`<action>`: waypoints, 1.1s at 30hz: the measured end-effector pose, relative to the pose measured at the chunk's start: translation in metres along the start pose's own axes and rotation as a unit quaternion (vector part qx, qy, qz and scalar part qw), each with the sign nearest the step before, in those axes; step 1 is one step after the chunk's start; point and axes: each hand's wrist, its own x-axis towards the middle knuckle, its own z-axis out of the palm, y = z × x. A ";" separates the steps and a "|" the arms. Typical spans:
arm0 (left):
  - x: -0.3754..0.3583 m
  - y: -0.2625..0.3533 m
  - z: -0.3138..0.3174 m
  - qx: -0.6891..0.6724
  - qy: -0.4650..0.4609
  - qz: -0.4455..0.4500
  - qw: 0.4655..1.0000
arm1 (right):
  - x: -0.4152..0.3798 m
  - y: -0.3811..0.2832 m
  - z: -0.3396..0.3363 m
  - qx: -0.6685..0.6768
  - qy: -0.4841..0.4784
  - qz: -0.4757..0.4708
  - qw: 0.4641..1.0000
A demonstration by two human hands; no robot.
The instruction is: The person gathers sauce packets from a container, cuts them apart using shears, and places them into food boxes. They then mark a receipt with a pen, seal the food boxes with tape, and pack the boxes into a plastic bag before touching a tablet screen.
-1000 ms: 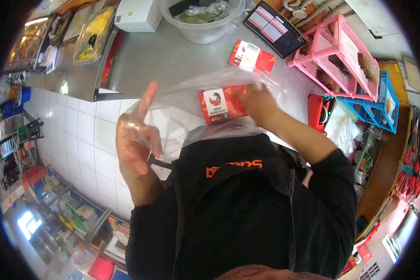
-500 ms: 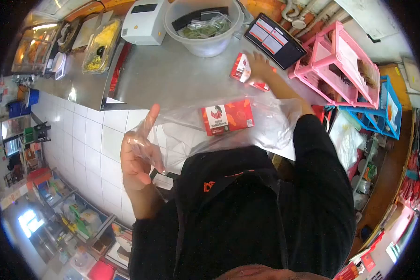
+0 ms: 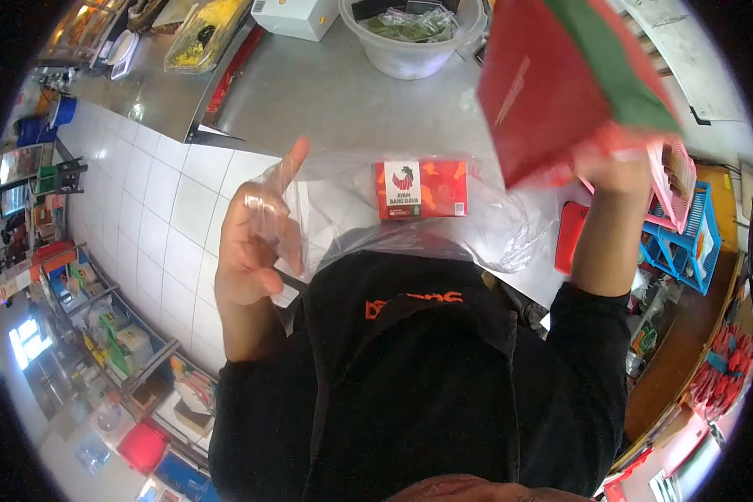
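Observation:
A clear plastic bag (image 3: pixel 510 243) lies stretched in front of my body, with a red printed box (image 3: pixel 443 191) inside it. My left hand (image 3: pixel 263 234) is inside the bag's left end, fingers spread, holding the film apart. On the right, my right hand (image 3: pixel 619 171) is raised and gripping the lower end of a red box with a green side (image 3: pixel 544 92), blurred by motion and close to the camera. The fingers of this hand are partly hidden by blur.
A steel table (image 3: pixel 326 100) bears a white tub (image 3: pixel 410 58) with green packets, a white device (image 3: pixel 297 17) and a tray of yellow food (image 3: pixel 205 38). A red object (image 3: pixel 571 237) lies right of the bag. Blue racks (image 3: pixel 690 238) stand at the right.
My right hand has come up from the red box on the table and now lifts a box toward the camera. My left hand stays spread in the bag. The view has shifted.

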 end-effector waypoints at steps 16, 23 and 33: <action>0.013 -0.013 0.005 -0.062 -0.015 0.051 0.997 | -0.016 0.116 0.155 -0.533 -0.151 0.006 0.833; 0.001 -0.012 0.000 -0.054 0.012 0.066 0.996 | -0.081 0.007 0.070 -0.624 -0.312 0.058 0.714; 0.057 -0.009 0.026 0.274 -0.208 0.198 0.918 | -0.027 -0.064 0.085 -0.649 -0.269 -0.350 0.619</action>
